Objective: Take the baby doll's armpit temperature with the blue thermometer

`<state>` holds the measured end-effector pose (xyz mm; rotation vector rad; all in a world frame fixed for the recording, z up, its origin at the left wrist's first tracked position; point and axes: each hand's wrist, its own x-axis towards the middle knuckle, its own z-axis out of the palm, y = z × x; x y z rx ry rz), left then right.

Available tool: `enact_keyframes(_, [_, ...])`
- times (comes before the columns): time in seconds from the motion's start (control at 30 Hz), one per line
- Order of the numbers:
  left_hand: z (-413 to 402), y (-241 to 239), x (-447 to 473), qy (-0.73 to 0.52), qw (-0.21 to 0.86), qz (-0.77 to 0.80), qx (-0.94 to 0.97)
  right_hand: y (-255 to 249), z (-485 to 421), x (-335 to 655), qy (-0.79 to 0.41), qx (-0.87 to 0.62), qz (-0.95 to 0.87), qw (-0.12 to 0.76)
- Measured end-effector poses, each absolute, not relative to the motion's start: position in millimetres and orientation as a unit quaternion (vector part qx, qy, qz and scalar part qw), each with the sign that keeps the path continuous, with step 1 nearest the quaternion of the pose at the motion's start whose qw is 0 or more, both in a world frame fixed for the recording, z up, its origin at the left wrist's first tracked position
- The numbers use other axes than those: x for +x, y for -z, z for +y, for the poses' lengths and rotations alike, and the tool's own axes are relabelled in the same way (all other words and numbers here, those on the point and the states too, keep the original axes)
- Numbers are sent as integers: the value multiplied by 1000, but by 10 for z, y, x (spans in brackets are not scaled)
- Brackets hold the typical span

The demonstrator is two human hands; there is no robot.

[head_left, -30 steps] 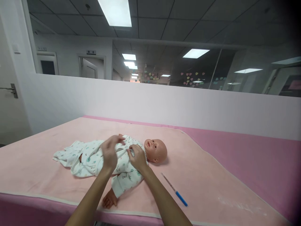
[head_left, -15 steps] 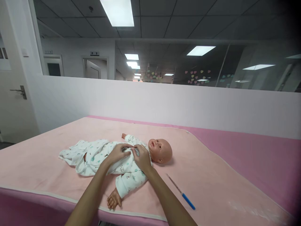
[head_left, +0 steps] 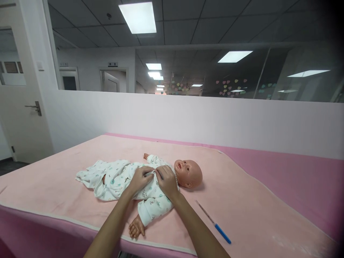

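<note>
A baby doll lies on its back with its head to the right. It wears a white, printed baby outfit with long sleeves. My left hand rests on the front of the outfit, its fingers pinching the cloth at the chest. Close beside it, my right hand is bent over the chest nearer the head, also pinching the outfit's front. The fingertips of both hands nearly meet, and the bit of cloth between them is mostly hidden. The doll's near hand sticks out of its sleeve.
A thin stick with a blue handle lies right of my right forearm. Under everything spreads a pale pink mat over a darker pink cover. A white wall with windows stands behind, and a door is at left.
The whole view has shifted, so the doll and hands appear slightly farther right. My fingertips have drawn a little closer together on the outfit's front. The doll and stick lie as before.
</note>
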<state>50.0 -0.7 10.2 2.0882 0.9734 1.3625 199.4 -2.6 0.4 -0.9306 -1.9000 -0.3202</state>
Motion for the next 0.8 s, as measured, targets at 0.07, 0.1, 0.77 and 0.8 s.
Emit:
enact_keyframes(0.07, [-16, -110, 502, -501, 246, 355, 750, -15, -32, 1995, 136, -381, -783, 472])
enact_keyframes(0.1, [-16, -112, 505, -501, 254, 357, 746, -16, -30, 1996, 135, -382, -784, 470])
enact_keyframes(0.77, [-48, -48, 585, -482, 104, 419, 763, -2, -19, 1995, 124, -403, -773, 474])
enact_keyframes(0.8, [-50, -46, 588, -482, 98, 424, 761, -4, -18, 1996, 126, -405, -774, 470])
